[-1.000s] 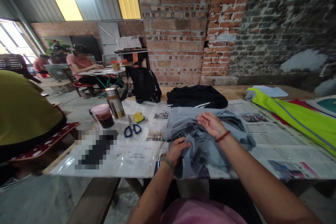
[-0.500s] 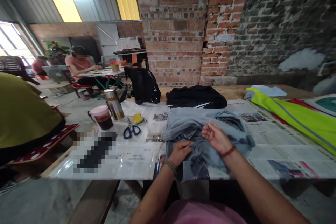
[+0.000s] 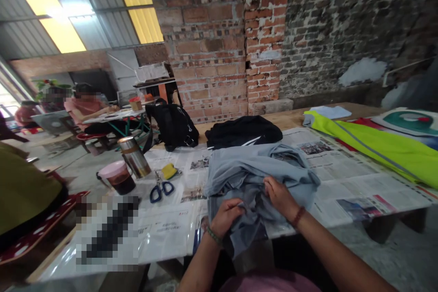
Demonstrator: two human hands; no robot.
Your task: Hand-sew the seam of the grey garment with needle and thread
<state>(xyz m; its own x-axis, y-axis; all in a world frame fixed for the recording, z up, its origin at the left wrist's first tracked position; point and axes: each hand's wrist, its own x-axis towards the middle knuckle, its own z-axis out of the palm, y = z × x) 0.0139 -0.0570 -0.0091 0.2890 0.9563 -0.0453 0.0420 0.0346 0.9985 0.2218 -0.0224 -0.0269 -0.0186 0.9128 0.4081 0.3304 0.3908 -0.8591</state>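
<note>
A crumpled grey-blue garment (image 3: 253, 169) lies heaped before me on the table, its near part hanging over the front edge. My left hand (image 3: 226, 213) grips a fold at the garment's lower left, thumb pressed on the cloth. A short way to the right, my right hand (image 3: 278, 195) is closed with its fingertips pinched on the same cloth. Whether anything small sits in those fingertips is too fine to make out. Cloth stretches between both hands.
Scissors (image 3: 162, 190) with blue handles, a yellow item (image 3: 169, 171), a steel flask (image 3: 134, 157) and a pink-lidded cup (image 3: 118, 178) stand left. Behind lie a black backpack (image 3: 173, 125) and black clothing (image 3: 244, 131). A neon-yellow garment (image 3: 369, 143) and an iron (image 3: 409, 121) are right.
My right hand has come down from above the garment onto the cloth. My left hand still grips its fold, now turned slightly. The view has swung right and tilted.
</note>
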